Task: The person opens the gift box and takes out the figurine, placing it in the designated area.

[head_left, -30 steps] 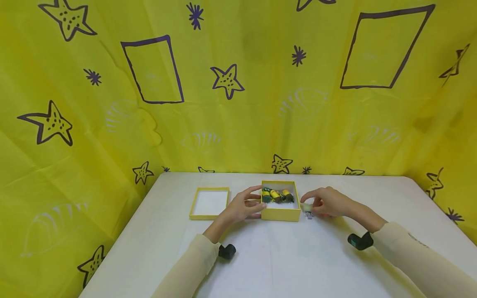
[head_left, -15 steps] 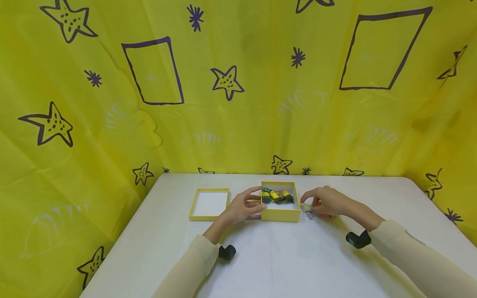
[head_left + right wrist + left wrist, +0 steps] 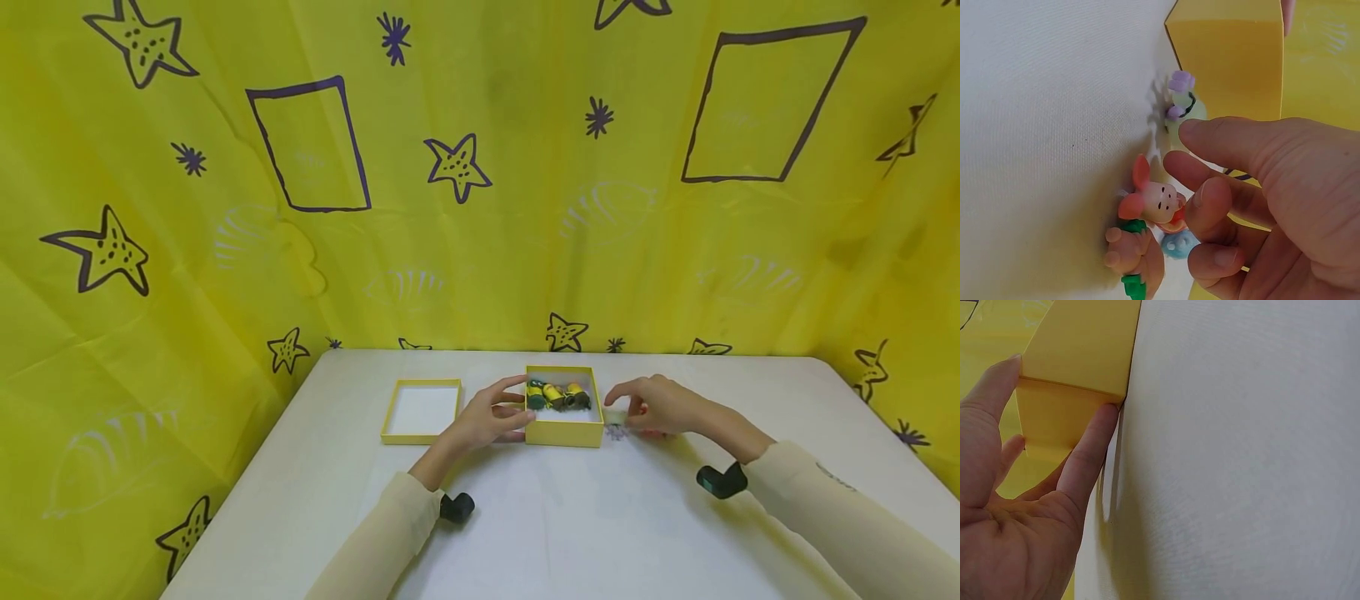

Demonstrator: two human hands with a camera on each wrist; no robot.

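Two pale sleeves (image 3: 375,542) are being cut off by the near edge, and on each wrist a dark device (image 3: 457,507) is being worn above the white tabletop (image 3: 570,517). At right, the right hand (image 3: 663,406) is being held just beside the box, its fingers bending; a pale green figure (image 3: 1194,112) with lilac ends is being partly covered by thumb and forefinger, and whether it is being pinched or merely touched cannot be told. Beneath that hand, a pink-eared figure (image 3: 1159,200), a peach figure (image 3: 1129,256) with green parts and a blue piece (image 3: 1179,245), partly hidden by fingers, are being shown only from the right wrist. At centre, the left wall of an open yellow box (image 3: 562,433) is being touched by the left hand (image 3: 480,418), its fingers spreading rather than clenching. Inside, yellow-and-dark figures (image 3: 555,396) are being crowded together, their details too small to be made out. Left of the box, a shallow yellow-rimmed lid (image 3: 422,410) is lying. Farthest, a yellow curtain (image 3: 510,267) printed with stars is hanging, cut off above.
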